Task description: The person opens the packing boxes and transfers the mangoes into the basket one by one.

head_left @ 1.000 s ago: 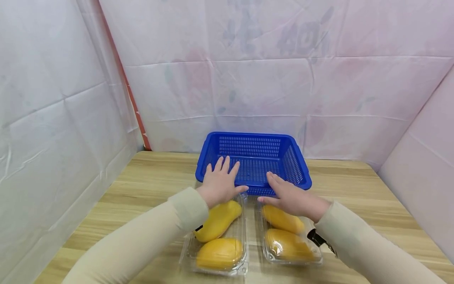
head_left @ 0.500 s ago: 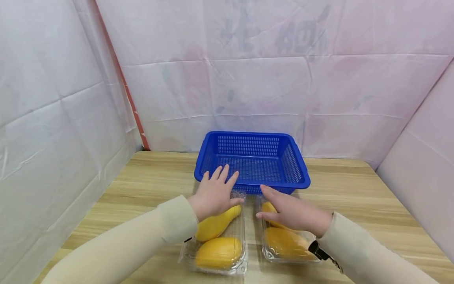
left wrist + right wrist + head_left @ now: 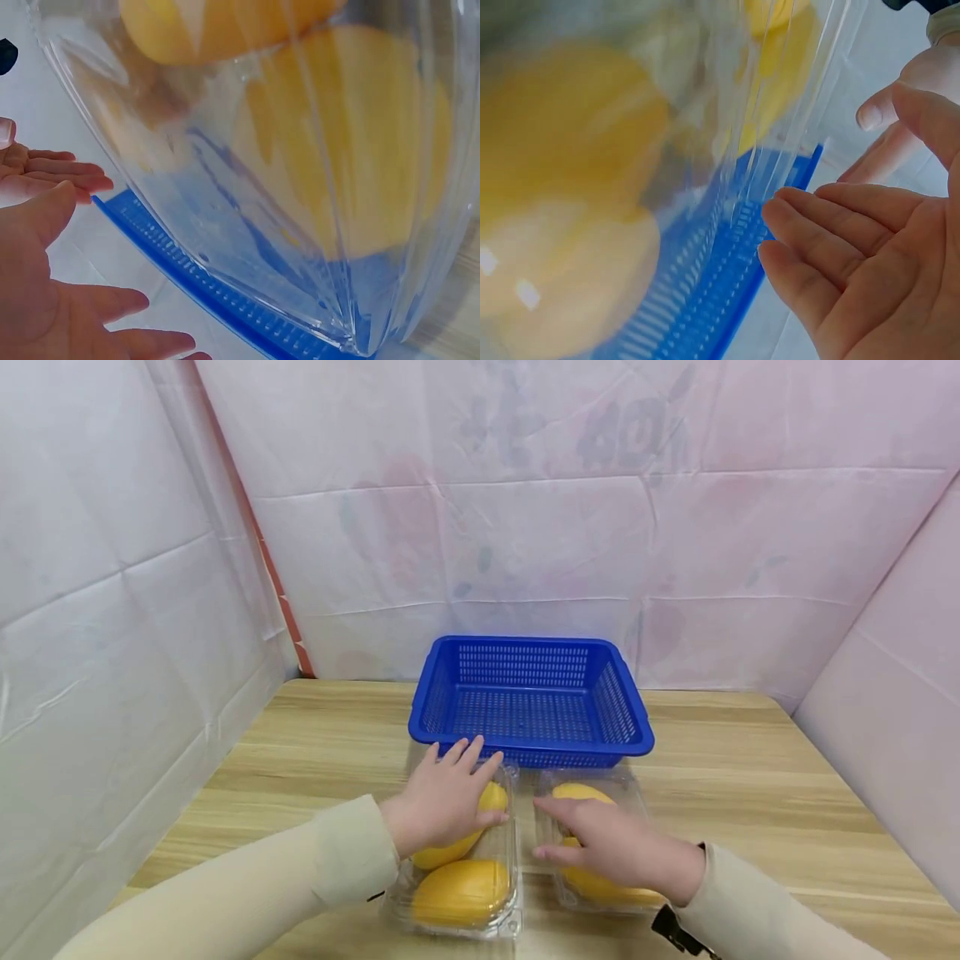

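- Stretching under your hands, the table [image 3: 330, 735] carries the blue basket [image 3: 525, 748], which you can take as landmark.
- You have the left box [image 3: 515, 881] and the right box [image 3: 628, 787], both clear, on the basket's near side; their long axes seem to run toward it.
- Your left hand [image 3: 447, 793], nearer to the basket, is above the left box, fingers straight and spread toward the basket. Your right hand [image 3: 626, 843], farther from the basket, is above the right box, fingers extended. Neither grips anything; contact you cannot tell.
- Inside each box you see two yellow fruits [image 3: 461, 893], before the basket. I judge the key relation so: each box lies below its nearer hand.
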Demonstrator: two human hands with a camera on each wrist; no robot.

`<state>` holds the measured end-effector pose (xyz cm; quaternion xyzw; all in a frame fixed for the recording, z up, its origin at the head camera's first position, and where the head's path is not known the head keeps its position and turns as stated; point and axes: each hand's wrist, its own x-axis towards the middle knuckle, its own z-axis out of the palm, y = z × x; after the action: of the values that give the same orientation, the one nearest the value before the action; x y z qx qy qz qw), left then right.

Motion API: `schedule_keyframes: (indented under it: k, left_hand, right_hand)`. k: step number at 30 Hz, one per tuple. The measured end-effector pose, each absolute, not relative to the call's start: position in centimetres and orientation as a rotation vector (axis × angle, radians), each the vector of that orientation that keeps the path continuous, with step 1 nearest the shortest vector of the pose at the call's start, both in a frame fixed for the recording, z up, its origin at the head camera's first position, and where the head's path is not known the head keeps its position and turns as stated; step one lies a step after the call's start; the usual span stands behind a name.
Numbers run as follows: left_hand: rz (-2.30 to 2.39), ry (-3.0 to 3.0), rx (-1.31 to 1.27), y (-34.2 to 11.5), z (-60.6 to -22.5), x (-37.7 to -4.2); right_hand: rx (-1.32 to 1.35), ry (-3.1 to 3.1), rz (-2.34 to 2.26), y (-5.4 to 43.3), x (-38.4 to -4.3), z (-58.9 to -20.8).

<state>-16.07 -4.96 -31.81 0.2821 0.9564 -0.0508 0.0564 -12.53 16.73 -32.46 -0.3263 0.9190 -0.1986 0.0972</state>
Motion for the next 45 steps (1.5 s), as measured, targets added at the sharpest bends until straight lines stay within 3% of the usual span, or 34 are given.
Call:
schedule_keyframes:
  k: [15, 26, 45]
  left_hand:
    - [-0.118, 2.875, 1.074, -5.8, -32.4, -13.4]
    - [-0.119, 2.870, 1.375, -5.5, -32.8, -11.3]
    - [-0.098, 2.840, 1.435, -6.0, -34.1, -10.1]
  right_hand:
    - [-1.165, 2.733, -0.732, 16.0, -9.6, -34.5]
    - [-0.934, 2.497, -1.031, 15.7, -8.5, -36.1]
    - [-0.934, 2.388, -1.204, 15.1, -7.3, -39.9]
